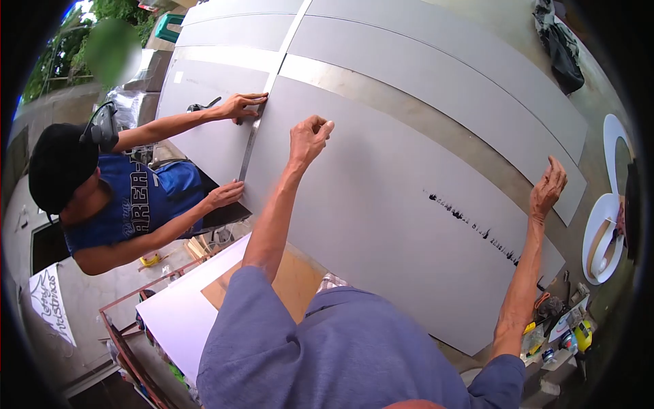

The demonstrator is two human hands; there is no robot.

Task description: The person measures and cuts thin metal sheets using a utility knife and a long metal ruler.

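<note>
My left hand [309, 141] is above the large grey sheet [354, 184], thumb and fingers pinched together. Anything between those fingers is too small or hidden to make out. Over toward the far right end of the same sheet is my right hand [549, 187], fingers stretched and slightly bent, holding nothing I can see. Dark printed or smudged marks [470, 225] run across the sheet near my right forearm. To the left of my left hand, a metal ruler [251, 144] lies across the sheets, with a co-worker's two hands on it.
The co-worker [136, 187], in a cap and blue top, leans in from the left. More grey sheets [436, 82] lie beyond a gap. Tools and a yellow tape measure [583, 335] sit at lower right. White cut-out rings [594, 238] are at the right edge. A white board [177, 310] is lower left.
</note>
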